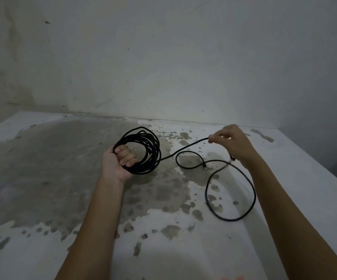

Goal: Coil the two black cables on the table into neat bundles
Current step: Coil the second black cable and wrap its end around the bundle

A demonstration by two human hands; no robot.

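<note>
Black cable (153,145) sat mid-frame, most of it wound into a ring. The left hand (119,161) gripped that ring, its fingers curled through the middle and closed round the strands. One strand ran rightward to the right hand (233,142), which pinched it between thumb and fingertips. The rest of the cable lay in loose loops on the stained counter (42,178), below the right hand.

The thin black round cable (230,219) looks matt and smooth, like rubber or plastic sheathing. The white painted tabletop (183,249) is matt, its coat worn off in patches to bare grey, rough-looking cement. The whitewashed wall (183,67) behind is matt, scuffed and stained.
</note>
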